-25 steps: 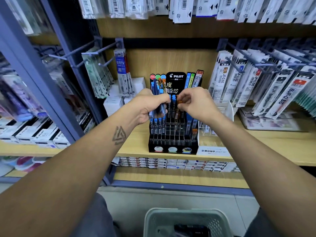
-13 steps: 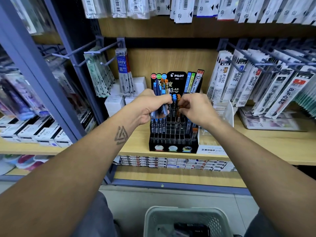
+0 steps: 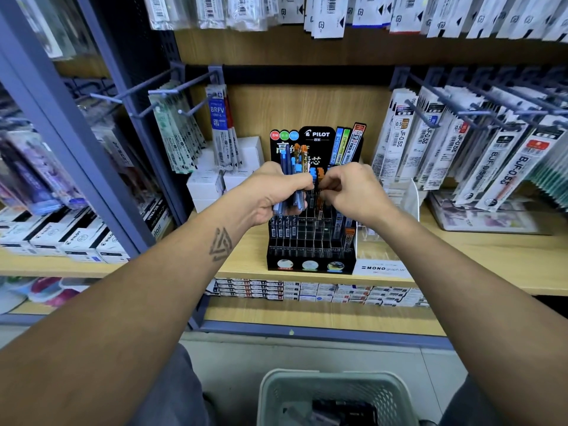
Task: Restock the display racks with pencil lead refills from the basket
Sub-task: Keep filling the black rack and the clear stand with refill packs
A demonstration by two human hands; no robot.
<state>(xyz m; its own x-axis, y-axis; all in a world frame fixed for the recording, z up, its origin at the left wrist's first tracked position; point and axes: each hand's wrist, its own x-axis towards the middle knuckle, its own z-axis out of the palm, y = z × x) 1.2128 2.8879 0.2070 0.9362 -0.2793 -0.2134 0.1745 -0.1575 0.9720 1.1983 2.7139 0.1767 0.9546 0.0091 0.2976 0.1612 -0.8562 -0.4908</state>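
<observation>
The wooden shelf (image 3: 491, 250) is carrying a black stepped display rack (image 3: 310, 241), its grid of small square slots partly filled with slim upright lead tubes. Packets of refills are hanging from metal pegs to the left and right of it, and white boxes are standing just left of the rack at the back.

Both bare forearms are reaching from the near edge towards the rack, meeting in front of its upper rows. The left hand (image 3: 273, 195) is curling its grip round a bunch of pencil lead refills (image 3: 292, 176), slender hard plastic tubes in dark blue, light blue and orange, held upright with their tops fanning out above the thumb. The right hand (image 3: 353, 192) is turned knuckles up with its fingers bent; thumb and forefinger are pinching at an orange-capped tube (image 3: 320, 173) beside the bunch, though I cannot tell whether that tube belongs to the bunch or the rack.

At the near edge, on the floor, a pale perforated plastic basket (image 3: 335, 392) is holding dark items.
</observation>
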